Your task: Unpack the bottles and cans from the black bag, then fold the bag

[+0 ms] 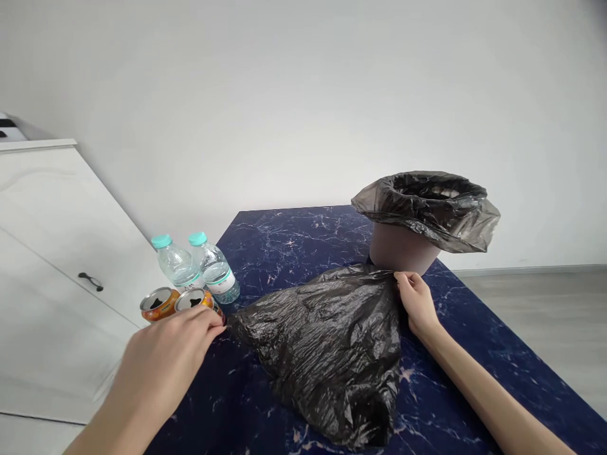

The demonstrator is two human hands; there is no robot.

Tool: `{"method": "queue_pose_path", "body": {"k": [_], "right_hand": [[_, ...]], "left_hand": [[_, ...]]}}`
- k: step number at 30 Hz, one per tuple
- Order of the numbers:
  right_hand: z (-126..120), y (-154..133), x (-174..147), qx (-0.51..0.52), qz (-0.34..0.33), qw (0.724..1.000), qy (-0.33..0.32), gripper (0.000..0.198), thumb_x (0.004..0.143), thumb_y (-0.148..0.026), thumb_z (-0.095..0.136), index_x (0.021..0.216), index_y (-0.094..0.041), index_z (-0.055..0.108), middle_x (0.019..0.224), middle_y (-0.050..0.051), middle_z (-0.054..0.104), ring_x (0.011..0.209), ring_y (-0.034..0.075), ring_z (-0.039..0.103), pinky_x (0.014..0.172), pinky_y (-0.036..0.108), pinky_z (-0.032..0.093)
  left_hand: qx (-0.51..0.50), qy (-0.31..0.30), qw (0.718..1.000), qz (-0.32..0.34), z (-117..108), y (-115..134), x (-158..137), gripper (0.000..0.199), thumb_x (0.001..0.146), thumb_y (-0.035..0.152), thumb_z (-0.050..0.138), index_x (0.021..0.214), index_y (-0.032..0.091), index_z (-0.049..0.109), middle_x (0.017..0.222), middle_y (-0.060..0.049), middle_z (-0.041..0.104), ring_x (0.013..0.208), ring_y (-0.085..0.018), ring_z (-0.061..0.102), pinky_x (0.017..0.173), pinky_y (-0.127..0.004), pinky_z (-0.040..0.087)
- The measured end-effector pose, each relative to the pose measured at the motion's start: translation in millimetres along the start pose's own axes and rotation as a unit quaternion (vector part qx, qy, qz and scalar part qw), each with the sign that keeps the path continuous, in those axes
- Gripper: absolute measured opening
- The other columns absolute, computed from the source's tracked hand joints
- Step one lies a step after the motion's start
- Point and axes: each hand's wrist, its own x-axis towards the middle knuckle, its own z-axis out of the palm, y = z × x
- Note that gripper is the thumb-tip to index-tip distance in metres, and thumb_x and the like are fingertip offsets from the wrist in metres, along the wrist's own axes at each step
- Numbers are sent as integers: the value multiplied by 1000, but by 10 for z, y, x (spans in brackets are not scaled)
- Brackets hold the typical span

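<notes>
Left hand (173, 344) pinching one corner of the bag (327, 344), right hand (417, 300) pinching another, fingers curled, just by the bin (401, 248)!

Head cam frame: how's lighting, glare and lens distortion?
Head view: diffuse light, white wall brighter behind the blue marbled table, dimmer toward the upper right corner; head view: small whitish glints on the crinkled black plastic bag lying on the table, its near fold almost black; head view: apparent wide-angle stretch, white cabinet slanting at left.
</notes>
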Motion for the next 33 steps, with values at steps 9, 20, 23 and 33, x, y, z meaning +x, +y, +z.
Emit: {"method": "queue_pose_path", "body": {"k": [9,20,23,33], "right_hand": [[14,-58,-72,-6,-5,1000,-30,37,77,-57,73,86,-23,62,67,-5,53,63,17,44,59,31,33],[13,-125,-73,-16,9,999,-39,38,75,-60,73,87,-24,65,70,0,65,70,22,57,61,32,43],[26,-157,-104,-12,20,998,-54,39,74,-60,74,87,-24,66,71,1,68,71,24,61,61,32,46],[-20,-293,-174,-18,28,994,-103,42,85,-63,69,97,-23,78,83,4,75,85,28,69,67,33,53]], "left_hand": [[-193,152,964,97,62,399,-84,25,107,41,54,99,26,72,111,-2,79,106,-26,74,92,-40,58],[-378,11,907,187,382,1080,-103,32,103,20,59,134,27,58,112,-3,77,103,-23,74,91,-38,62],[-385,-22,907,172,389,1058,-90,33,103,19,58,135,29,55,101,1,78,91,-21,75,83,-35,60],[-378,96,905,168,382,1326,-124,26,108,20,47,131,27,57,130,-9,70,114,-26,71,94,-42,59]]}}
